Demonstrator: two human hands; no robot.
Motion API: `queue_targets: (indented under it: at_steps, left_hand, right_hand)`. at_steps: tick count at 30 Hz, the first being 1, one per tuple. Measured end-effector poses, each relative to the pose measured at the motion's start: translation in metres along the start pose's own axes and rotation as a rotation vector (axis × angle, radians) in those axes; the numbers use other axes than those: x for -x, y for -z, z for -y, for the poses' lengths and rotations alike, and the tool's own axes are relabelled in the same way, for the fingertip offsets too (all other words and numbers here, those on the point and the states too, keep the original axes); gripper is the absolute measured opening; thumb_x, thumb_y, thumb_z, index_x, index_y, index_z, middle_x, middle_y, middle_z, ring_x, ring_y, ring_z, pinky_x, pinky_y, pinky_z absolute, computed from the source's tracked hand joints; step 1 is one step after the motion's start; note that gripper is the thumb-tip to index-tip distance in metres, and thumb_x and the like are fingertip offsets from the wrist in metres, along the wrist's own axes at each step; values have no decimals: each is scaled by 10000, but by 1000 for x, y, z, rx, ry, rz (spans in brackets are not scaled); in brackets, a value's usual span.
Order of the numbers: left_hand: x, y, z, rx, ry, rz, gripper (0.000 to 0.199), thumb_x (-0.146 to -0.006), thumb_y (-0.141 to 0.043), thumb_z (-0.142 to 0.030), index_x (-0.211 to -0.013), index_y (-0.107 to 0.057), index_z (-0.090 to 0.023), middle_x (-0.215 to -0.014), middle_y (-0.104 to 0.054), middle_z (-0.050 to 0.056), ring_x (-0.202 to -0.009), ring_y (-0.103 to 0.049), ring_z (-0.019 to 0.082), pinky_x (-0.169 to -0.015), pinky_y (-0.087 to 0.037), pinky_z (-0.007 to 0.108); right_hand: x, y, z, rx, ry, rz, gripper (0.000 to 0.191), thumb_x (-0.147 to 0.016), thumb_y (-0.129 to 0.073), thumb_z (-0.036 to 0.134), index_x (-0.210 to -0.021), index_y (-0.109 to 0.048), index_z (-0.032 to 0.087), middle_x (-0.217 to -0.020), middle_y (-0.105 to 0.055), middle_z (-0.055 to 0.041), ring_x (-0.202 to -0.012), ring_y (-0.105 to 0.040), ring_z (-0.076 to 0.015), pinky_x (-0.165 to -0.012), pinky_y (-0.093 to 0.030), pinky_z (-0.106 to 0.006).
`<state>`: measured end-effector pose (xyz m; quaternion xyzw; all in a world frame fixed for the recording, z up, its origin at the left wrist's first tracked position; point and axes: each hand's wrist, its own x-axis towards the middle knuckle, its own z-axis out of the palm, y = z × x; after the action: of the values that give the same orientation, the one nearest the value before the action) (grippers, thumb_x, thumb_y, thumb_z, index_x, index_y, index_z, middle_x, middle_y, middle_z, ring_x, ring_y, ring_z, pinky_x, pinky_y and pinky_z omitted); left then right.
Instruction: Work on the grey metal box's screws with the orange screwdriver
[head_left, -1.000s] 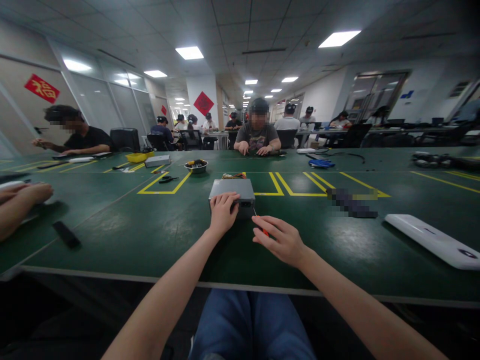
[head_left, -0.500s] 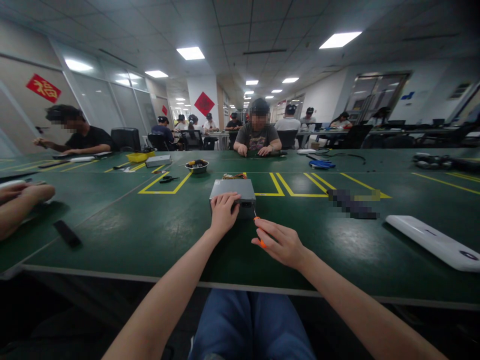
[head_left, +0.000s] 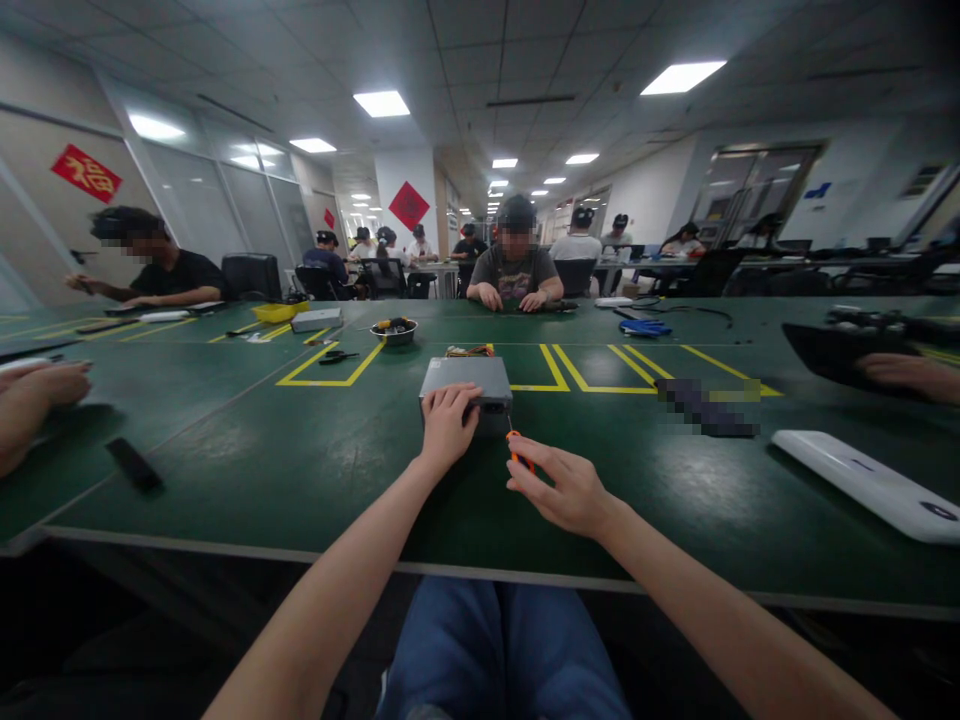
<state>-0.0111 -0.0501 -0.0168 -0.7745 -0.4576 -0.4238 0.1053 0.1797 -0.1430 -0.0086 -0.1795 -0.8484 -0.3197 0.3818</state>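
Observation:
A grey metal computer power supply (head_left: 466,373) sits on the green table in front of me, its socket side facing me. Coloured wires (head_left: 469,351) stick out behind it. My left hand (head_left: 448,425) grips the box, with fingers spread over its top edge and the thumb down its near face. In my right hand (head_left: 559,483) is a screwdriver (head_left: 517,447) with an orange and dark handle, pinched between thumb and fingers. Its thin shaft points up to the box's lower right corner; whether the tip touches a screw is too small to tell.
A white plastic cover (head_left: 862,480) lies at right, near a blurred dark object (head_left: 705,408). At right, another person's hand (head_left: 911,372) holds a black panel (head_left: 832,355). A bowl of tools (head_left: 394,333) stands beyond the box. Another person's hands (head_left: 45,400) are at left.
The screwdriver handle has turned a little between my right fingers, which have shifted slightly. My left hand stays put. A person's hand with a black panel has come in from the right.

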Motion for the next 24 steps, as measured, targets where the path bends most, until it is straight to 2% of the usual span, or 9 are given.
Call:
queue_targets:
  at_steps: [4,10,15,18,24]
  left_hand:
    - [0,0,1,0,-6,-5,249,-838,-507,-219,-1071,-554,-293,-1191,-596,-13,-1121,-495,182,-973,-264,386]
    - [0,1,0,-3,-2,-4,251,-832,-518,-223,-1073,-557,-281,-1187,-601,5,-1112,-501,192,-968,-269,386]
    - [0,0,0,4,-11,-7,260,-835,-509,-210,-1079,-554,-290,-1189,-598,-3,-1116,-498,186,-966,-272,385]
    - [0,0,0,7,-10,-14,258,-834,-512,-210,-1077,-553,-286,-1185,-600,-3,-1117,-496,184,-960,-276,381]
    - [0,0,0,5,-3,-10,259,-827,-525,-215,-1072,-559,-293,-1185,-600,-5,-1113,-498,185,-964,-273,382]
  right_hand:
    - [1,-1,-1,-13,6,-33,232,-810,-585,124,-1025,-497,134,-1097,-588,-157,-1070,-580,-201,-843,-547,-288]
    - [-2,2,0,-48,-5,47,345,-824,-483,69,-1164,-464,125,-1231,-488,-213,-1219,-453,-278,-880,-527,-370]
    - [0,0,0,-17,-11,-40,268,-813,-566,117,-1070,-491,135,-1111,-589,-170,-1088,-574,-216,-825,-551,-298]
    - [1,-1,-1,-51,-18,-66,241,-812,-590,148,-1023,-477,135,-1089,-608,-163,-1062,-591,-198,-808,-557,-276]
    - [-1,2,0,-54,-26,36,305,-847,-481,122,-1150,-463,141,-1200,-532,-185,-1211,-470,-252,-864,-536,-346]
